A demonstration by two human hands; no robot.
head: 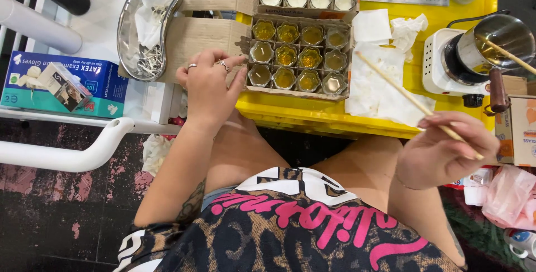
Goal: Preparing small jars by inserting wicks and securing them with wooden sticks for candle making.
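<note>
My right hand [446, 149] pinches a thin stick [410, 98] slanting far-left toward the tray of small jars [296, 54], where my left hand [209, 90] rests loosely curled, holding nothing.

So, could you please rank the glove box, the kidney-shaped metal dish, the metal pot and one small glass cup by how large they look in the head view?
1. Glove box and kidney-shaped metal dish: similar spread, too close to rank.
2. Metal pot.
3. Small glass cup, clearly smallest.
</note>
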